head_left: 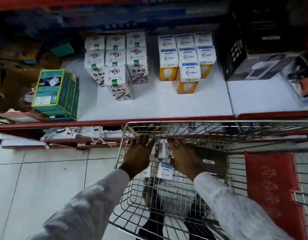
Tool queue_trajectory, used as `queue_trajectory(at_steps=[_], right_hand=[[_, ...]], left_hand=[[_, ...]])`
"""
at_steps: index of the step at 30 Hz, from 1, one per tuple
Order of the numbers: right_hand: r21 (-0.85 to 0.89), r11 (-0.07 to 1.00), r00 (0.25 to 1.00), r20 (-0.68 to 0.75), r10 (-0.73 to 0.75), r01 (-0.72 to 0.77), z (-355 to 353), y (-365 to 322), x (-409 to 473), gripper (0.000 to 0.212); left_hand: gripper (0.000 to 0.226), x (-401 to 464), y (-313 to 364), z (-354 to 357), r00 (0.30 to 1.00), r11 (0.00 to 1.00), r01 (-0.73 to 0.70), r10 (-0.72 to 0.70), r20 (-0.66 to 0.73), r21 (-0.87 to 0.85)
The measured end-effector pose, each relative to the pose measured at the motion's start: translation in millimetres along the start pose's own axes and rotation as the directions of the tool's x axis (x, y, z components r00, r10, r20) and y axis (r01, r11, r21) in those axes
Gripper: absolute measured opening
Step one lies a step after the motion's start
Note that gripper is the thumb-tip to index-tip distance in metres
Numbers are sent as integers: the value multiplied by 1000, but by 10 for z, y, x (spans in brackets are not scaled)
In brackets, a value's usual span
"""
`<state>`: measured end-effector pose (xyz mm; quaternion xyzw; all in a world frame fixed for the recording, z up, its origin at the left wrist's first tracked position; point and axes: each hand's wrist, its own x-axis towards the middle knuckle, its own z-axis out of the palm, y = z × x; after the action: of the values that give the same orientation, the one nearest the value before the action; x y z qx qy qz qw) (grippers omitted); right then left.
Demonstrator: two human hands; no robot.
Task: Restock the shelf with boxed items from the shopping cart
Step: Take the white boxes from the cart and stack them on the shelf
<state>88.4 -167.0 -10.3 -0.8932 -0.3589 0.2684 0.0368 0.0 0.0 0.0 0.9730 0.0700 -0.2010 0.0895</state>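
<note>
- We see a few small white boxes (164,168) lying in the cart (184,129), low in its basket, between our two hands.
- Our left hand (137,156) reaches in with fingers spread flat; it holds nothing.
- Our right hand (183,157) reaches in beside it, also flat and empty, over a black box (210,161).
- Ahead, the shelf (167,104) already carries two groups of upright boxes: a white group (117,64) and a yellow-and-white bulb group (186,61).
- Much of the shelf front is bare.
- We judge the restocking partly done, with the cart's boxes left to move.
</note>
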Motion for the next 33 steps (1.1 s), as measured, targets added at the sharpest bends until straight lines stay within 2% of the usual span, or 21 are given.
queue_trajectory(at_steps=[3, 6, 9, 12, 15, 18, 21, 27, 33], right_hand=[[-25, 999, 996, 74, 50, -48, 71, 7, 139, 89], [-61, 997, 990, 125, 60, -53, 166, 5, 217, 88], [-37, 999, 995, 95, 30, -27, 168, 3, 230, 82], [8, 1000, 998, 55, -6, 5, -2, -12, 147, 76], [92, 996, 1000, 6, -2, 2, -390, -54, -44, 80], [223, 974, 999, 4, 32, -32, -891, -90, -284, 80], [274, 962, 1000, -17, 25, -19, -1418, -157, -504, 75], [177, 982, 992, -121, -42, 63, -2334, -470, -692, 79], [151, 978, 953, -287, -96, 144, -2798, -837, -545, 85]], left_hand=[[83, 150, 6, 70, 999, 999, -18, 17, 28, 29], [83, 269, 8, 180, 1000, 995, -16, 13, 25, 103], [80, 289, -16, 173, 1000, 991, 1, -3, 13, 131], [74, 204, -3, 39, 1000, 996, 10, -10, 5, 86], [70, -27, 41, -317, 998, 999, 34, -34, -53, -4], [72, -338, 40, -800, 985, 995, 23, -39, -166, -99], [72, -640, -8, -1317, 974, 991, 27, -56, -219, -133], [81, -1064, -188, -2205, 942, 981, 60, -118, -313, -187], [86, -1102, -581, -2569, 884, 983, 124, -171, -436, -135]])
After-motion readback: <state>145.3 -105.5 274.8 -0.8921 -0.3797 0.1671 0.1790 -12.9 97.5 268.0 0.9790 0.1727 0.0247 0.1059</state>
